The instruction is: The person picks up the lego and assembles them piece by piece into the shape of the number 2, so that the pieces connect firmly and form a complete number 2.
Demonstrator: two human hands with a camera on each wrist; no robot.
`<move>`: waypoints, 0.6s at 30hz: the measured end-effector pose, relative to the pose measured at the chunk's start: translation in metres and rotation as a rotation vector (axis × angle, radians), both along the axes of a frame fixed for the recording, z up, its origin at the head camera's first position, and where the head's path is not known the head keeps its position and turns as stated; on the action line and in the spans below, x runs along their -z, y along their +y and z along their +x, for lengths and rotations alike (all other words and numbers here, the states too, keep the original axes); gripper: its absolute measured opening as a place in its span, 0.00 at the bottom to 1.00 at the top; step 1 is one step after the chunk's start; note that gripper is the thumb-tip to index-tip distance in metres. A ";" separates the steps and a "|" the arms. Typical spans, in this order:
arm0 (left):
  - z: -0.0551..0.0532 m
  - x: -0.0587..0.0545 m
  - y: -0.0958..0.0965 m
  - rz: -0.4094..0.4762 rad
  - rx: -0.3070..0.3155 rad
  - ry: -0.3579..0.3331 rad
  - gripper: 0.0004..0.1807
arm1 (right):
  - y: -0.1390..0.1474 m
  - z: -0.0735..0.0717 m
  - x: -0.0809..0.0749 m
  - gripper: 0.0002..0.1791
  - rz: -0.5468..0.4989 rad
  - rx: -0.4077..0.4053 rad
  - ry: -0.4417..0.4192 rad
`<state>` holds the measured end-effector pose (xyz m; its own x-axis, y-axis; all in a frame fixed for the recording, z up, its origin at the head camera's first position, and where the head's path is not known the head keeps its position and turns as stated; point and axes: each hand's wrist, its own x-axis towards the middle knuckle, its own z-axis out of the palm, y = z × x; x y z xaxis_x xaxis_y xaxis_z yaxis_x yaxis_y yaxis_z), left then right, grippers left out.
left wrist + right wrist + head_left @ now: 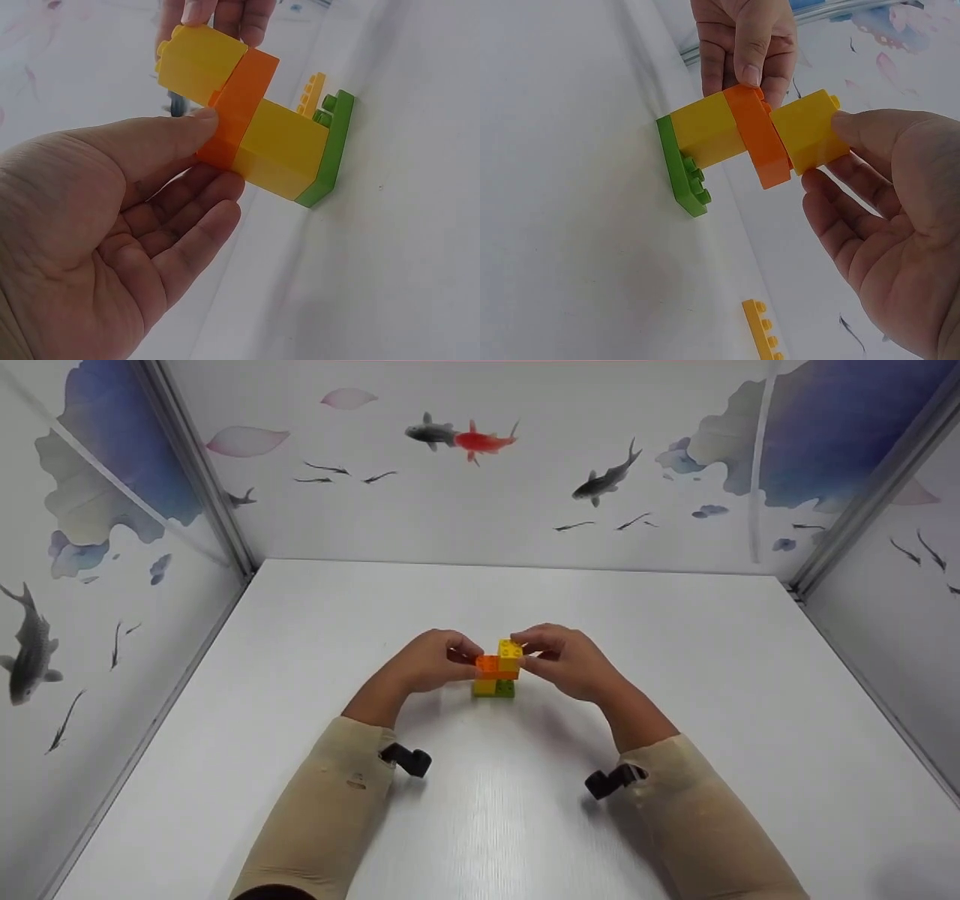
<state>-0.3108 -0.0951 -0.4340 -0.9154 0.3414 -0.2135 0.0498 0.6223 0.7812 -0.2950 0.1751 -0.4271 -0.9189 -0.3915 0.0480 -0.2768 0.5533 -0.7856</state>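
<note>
A stack of toy building bricks (489,675) stands midway between the left and right edges of the white worktop (225,735), well apart from both and from the back edge. Broad stretches of worktop run from each forearm out to the side edges, where fish-printed wall panels (487,525) rise, as they do along the back.

The left hand (435,660) pinches the orange brick (244,105) between thumb and fingers. The right hand (574,664) holds the upper yellow brick (810,131), fingers and thumb drawn in close, at the orange brick's right end. Under the orange brick's left end sits the lower yellow brick (705,131), on a green plate (676,176) whose right-hand studs show. Both wrist views also show an amber studded strip (757,330), apart from the stack.

A mark on the left sleeve (315,810) is too small to read.
</note>
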 end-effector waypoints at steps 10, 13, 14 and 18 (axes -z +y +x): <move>-0.001 -0.002 -0.001 0.009 0.008 0.000 0.15 | -0.003 -0.003 0.004 0.22 0.007 0.023 -0.040; 0.000 -0.002 0.000 0.011 0.006 0.006 0.14 | -0.004 -0.002 0.003 0.21 0.009 0.035 -0.046; 0.000 -0.002 0.000 0.013 0.004 0.004 0.14 | -0.004 -0.002 0.003 0.21 0.014 0.038 -0.046; 0.000 -0.002 0.000 0.011 0.003 -0.009 0.15 | -0.004 0.000 0.001 0.21 0.036 0.038 -0.046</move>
<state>-0.3106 -0.0948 -0.4322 -0.9124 0.3467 -0.2177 0.0449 0.6134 0.7885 -0.2955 0.1711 -0.4278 -0.9341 -0.3570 -0.0081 -0.2192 0.5913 -0.7761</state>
